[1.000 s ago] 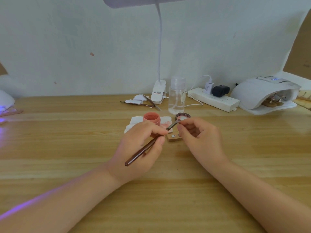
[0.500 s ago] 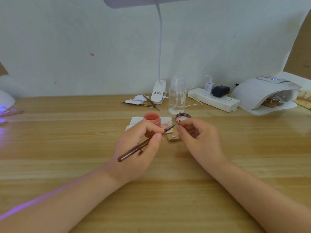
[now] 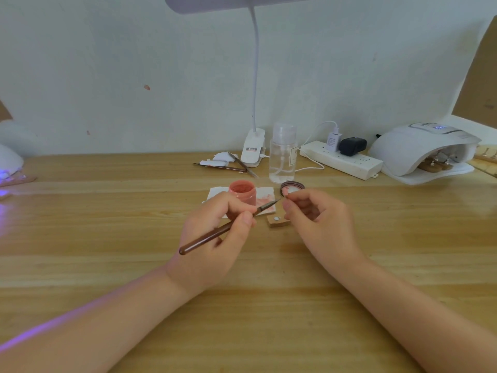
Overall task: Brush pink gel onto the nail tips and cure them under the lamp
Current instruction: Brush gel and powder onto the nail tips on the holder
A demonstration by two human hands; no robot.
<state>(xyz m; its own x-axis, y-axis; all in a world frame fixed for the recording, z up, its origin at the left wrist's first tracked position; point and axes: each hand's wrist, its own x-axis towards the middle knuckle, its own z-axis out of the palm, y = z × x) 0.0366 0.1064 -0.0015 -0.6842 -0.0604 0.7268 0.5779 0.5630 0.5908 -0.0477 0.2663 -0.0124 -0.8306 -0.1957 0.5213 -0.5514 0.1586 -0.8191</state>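
Left hand [image 3: 215, 238] gripping gel brush [image 3: 228, 228], long axis pointing far-right; bristles nearing nail tip [image 3: 286, 194] pinched by right hand [image 3: 320, 224], just beside.

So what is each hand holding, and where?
The left hand pinches the thin brown brush near its bristle end; the right hand pinches something small and pink, likely a nail tip.

2 hands [image 3: 215, 238] – 1 brush [image 3: 215, 232] – 1 gel jar [image 3: 242, 193]
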